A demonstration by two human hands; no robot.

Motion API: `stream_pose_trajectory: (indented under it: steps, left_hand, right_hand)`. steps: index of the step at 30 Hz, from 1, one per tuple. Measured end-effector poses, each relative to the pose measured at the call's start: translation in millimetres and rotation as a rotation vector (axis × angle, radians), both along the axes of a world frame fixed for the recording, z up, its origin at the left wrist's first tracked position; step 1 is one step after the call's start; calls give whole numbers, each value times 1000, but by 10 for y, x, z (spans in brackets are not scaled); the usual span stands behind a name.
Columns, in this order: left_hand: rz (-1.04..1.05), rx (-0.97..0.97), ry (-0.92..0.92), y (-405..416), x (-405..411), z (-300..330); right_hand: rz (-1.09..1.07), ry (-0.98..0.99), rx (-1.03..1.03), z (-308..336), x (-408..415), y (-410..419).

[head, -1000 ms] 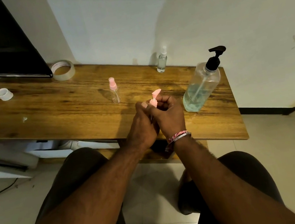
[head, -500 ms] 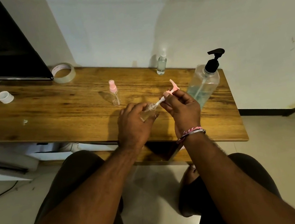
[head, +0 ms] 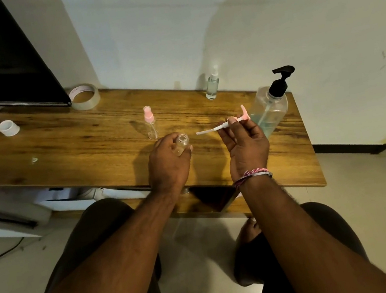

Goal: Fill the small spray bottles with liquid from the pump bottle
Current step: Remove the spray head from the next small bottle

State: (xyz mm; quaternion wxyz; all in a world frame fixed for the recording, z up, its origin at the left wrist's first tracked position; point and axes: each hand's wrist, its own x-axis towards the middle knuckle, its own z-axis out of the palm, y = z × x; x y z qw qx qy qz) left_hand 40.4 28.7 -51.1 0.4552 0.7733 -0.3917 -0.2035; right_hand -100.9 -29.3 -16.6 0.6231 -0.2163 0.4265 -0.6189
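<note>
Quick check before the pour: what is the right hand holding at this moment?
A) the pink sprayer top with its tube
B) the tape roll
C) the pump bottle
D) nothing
A: the right hand pinches the pink sprayer top clear of the open small bottle in the left hand.

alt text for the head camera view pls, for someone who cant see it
A seated person's left hand holds a small open clear bottle while the right hand pinches its removed pink spray top, over a wooden table. A pump bottle stands at right; two capped spray bottles stand behind.
</note>
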Motion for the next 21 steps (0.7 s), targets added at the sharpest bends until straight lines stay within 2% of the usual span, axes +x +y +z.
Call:
stream_pose_trajectory:
  steps: [4, 9, 15, 21]
  left_hand:
    - [29, -16, 42, -20, 17, -3]
    - [3, -13, 68, -25, -7, 10]
    - [-22, -5, 88, -95, -18, -56]
    - [-25, 24, 91, -153, -36, -125]
  right_hand:
    - [62, 57, 198, -63, -22, 10]
    - [167, 275, 383, -283, 75, 59]
    - [206, 666, 395, -485, 232, 93]
    - [127, 788, 399, -509, 383, 133]
